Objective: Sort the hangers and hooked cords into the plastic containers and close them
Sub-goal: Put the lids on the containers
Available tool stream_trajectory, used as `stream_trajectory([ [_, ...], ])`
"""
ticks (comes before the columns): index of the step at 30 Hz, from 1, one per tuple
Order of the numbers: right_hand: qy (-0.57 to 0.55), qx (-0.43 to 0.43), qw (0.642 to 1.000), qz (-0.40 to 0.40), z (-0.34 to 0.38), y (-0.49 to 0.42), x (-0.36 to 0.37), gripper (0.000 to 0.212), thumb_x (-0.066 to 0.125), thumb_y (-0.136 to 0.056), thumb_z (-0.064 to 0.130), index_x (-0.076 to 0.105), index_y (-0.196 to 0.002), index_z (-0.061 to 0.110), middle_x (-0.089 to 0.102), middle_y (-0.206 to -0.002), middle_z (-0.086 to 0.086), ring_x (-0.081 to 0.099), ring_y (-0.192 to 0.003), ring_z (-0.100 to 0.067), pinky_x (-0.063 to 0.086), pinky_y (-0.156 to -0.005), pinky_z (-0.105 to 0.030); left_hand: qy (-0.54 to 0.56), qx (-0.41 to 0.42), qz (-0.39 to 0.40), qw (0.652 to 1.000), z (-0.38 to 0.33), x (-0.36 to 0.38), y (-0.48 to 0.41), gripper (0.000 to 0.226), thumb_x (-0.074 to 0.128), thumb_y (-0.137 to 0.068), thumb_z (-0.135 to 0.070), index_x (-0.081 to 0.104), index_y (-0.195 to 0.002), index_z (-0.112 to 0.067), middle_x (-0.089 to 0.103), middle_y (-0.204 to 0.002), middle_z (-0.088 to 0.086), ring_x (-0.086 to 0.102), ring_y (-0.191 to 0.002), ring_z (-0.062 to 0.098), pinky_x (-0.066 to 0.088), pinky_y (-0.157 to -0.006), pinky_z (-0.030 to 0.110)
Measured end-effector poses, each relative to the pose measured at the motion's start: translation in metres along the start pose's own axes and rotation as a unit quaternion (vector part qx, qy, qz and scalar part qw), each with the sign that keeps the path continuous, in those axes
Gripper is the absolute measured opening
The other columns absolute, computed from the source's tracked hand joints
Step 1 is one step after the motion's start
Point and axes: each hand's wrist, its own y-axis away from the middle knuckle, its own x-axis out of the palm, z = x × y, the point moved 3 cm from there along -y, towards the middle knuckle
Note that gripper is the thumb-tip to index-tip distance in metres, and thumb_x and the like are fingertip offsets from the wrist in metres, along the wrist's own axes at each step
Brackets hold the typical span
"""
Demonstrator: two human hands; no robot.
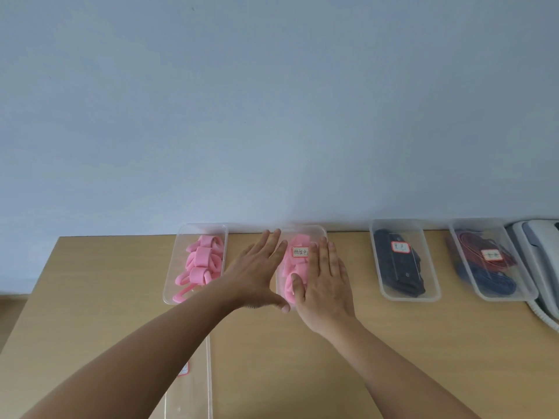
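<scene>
Under flat fingers [325,255] — pink-hanger container [319,234]

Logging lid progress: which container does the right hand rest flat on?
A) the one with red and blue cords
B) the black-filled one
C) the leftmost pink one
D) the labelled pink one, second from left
D: the right hand lies on the labelled pink container, fingers straight.

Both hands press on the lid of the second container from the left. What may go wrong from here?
1. The left hand sits mostly beside the labelled lid, the right hand on it; uneven pressure may leave one side unsealed.
2. In the leftmost container, a pink hanger reaches the near rim and may block its lid.
3. The loose lid under the left forearm may be swept away.
</scene>
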Motion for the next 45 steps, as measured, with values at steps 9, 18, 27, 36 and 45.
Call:
stream_trajectory([
  [9,0.006,0.010,1.000,-0.020,0.005,-0.007,-0.004,0.078,0.010,-0.096,0.055,0.005,-0.159,0.010,-0.002,-0.168,-0.011,-0.008,-0.154,-0.027,0.006,-0.124,-0.051,0.067,-0.007,-0.269,0.961,-0.011,0.004,0.054,0.053,0.088,-0.079,-0.017,0.069,-0.128,-0.006,0.062,-0.141,0.018,0.054,-0.136,0.043,0.052,-0.103,0.058],
  [18,-0.070,-0.094,0.964,-0.239,0.030,0.020,-0.034,0.040,0.050,-0.096,0.024,0.064,-0.129,0.006,0.050,-0.146,-0.021,0.035,-0.144,-0.040,0.034,-0.113,-0.052,0.160,-0.191,-0.406,0.879,0.057,0.000,0.107,0.025,0.076,-0.085,0.006,0.078,-0.108,-0.001,0.073,-0.119,0.017,0.065,-0.111,0.042,0.049,-0.098,0.043],
  [27,-0.056,-0.148,0.982,-0.104,0.185,0.124,0.042,0.033,0.059,-0.087,0.039,0.071,-0.106,0.015,0.065,-0.114,-0.014,0.063,-0.099,-0.035,0.053,-0.080,-0.041,0.276,-0.244,-0.352,0.861,0.134,0.021,0.181,0.026,0.069,-0.095,-0.007,0.073,-0.120,-0.008,0.069,-0.126,0.007,0.056,-0.122,0.028,0.046,-0.104,0.042],
  [36,0.043,-0.035,0.990,0.126,0.262,0.156,0.102,0.085,0.035,-0.087,0.068,0.015,-0.158,0.025,-0.009,-0.167,-0.014,0.001,-0.151,-0.040,0.011,-0.117,-0.058,0.282,-0.235,-0.267,0.891,0.189,0.055,0.233,0.026,0.070,-0.094,-0.013,0.074,-0.120,-0.011,0.070,-0.126,0.005,0.053,-0.127,0.028,0.037,-0.105,0.030],
  [45,-0.025,-0.026,0.994,-0.107,0.273,0.118,0.040,0.070,0.061,-0.073,0.059,0.061,-0.131,0.019,0.051,-0.145,-0.013,0.051,-0.124,-0.037,0.044,-0.090,-0.050,0.497,-0.263,-0.207,0.800,0.206,0.024,0.192,0.011,0.064,-0.098,-0.036,0.073,-0.104,-0.035,0.070,-0.105,-0.021,0.065,-0.104,0.006,0.050,-0.081,0.025],
])
